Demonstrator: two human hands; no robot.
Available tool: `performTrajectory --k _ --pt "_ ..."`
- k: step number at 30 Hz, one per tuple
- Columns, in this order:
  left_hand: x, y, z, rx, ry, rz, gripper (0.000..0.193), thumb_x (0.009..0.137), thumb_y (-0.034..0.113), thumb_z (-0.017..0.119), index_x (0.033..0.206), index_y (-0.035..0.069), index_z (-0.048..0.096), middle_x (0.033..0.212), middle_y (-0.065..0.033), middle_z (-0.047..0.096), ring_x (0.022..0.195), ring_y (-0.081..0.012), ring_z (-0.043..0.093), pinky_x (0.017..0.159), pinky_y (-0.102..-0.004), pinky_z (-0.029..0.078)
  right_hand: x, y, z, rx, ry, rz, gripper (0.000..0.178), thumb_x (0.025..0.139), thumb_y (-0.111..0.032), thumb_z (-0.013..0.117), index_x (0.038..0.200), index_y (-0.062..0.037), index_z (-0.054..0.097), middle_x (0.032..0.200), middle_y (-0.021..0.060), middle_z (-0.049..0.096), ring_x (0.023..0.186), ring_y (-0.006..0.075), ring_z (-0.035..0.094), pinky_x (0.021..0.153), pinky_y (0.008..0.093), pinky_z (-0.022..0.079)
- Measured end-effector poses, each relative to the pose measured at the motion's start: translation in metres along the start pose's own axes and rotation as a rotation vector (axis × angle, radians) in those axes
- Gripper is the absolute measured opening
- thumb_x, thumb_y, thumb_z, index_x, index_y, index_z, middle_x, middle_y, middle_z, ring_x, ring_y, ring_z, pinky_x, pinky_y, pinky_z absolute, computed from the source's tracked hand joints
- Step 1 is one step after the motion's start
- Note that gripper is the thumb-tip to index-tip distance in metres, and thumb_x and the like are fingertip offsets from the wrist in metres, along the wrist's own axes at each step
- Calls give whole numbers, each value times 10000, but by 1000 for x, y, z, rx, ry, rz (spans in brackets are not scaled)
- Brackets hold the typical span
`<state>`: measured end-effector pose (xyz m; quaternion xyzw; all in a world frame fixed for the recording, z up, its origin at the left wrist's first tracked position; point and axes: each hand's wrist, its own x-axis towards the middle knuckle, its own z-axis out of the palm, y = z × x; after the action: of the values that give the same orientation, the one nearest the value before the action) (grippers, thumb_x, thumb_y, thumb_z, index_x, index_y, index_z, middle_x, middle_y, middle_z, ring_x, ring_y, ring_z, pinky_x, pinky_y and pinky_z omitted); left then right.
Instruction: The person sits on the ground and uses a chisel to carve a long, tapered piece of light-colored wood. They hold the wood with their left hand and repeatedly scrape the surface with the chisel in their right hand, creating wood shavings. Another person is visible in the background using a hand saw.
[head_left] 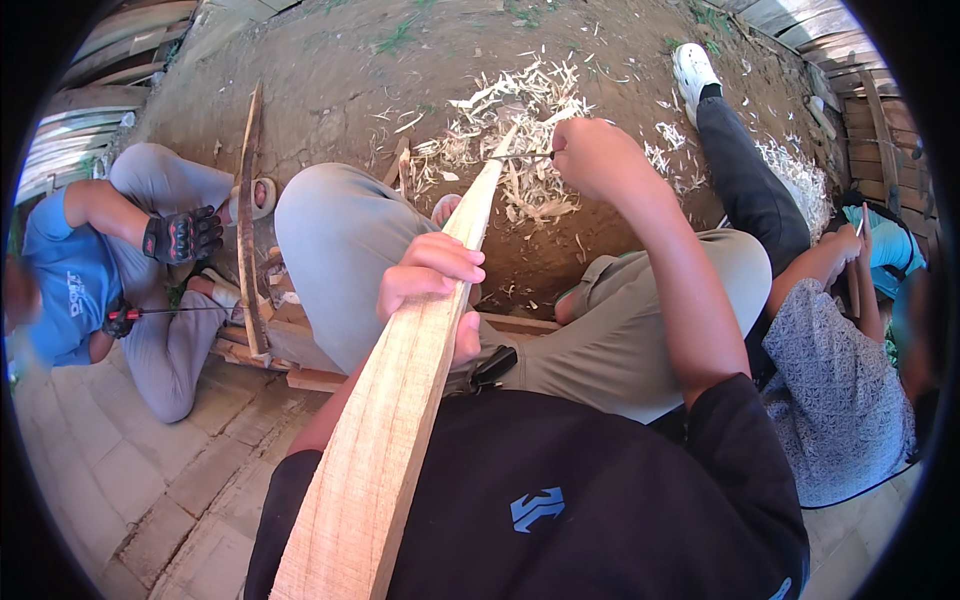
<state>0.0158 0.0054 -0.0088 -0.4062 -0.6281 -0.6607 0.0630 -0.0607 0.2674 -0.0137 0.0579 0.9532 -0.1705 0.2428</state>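
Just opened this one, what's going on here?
The person's left grip holds a long, pale, tapered wooden piece, its narrow end pointing away from the body. The right grip is closed on a thin, dark tool that reaches across near that narrow end; contact is hard to tell. Pale wood shavings litter the brown ground beyond. At left, a co-worker in a blue shirt sits near a long, narrow wooden strip.

Left hand curled; right hand fisted, forearm outstretched.
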Motion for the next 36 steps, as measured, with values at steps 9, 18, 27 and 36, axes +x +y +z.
performTrajectory --k 9,18,27,36 --pt "-2 -2 1 -8 22 15 434 784 31 664 1123 75 397 1023 -193 623 968 -310 614 900 -487 444 12 17 -8 61 44 121 314 898 -255 614 1093 -30 715 1094 232 714 1042 385 689 939 459 529" --pt "-9 3 7 119 169 -86 651 784 178 777 1263 59 352 1228 -214 528 1174 -334 546 1073 -522 397 42 47 -1 243 65 250 500 958 -409 605 1143 49 684 1117 246 706 1052 367 692 916 459 537" --pt "-22 31 31 316 236 -308 622 891 106 712 1358 96 301 1415 -244 448 1329 -353 457 1138 -493 358 45 -25 113 1344 -165 402 519 909 -398 733 1084 69 591 951 211 675 865 308 730 727 408 658" --pt "-11 40 30 263 163 -309 575 919 17 597 1382 85 262 1491 -311 408 1366 -389 460 1143 -479 364 61 -30 129 1713 -290 297 344 1019 -241 592 1200 43 523 1002 156 685 962 255 713 855 406 625"
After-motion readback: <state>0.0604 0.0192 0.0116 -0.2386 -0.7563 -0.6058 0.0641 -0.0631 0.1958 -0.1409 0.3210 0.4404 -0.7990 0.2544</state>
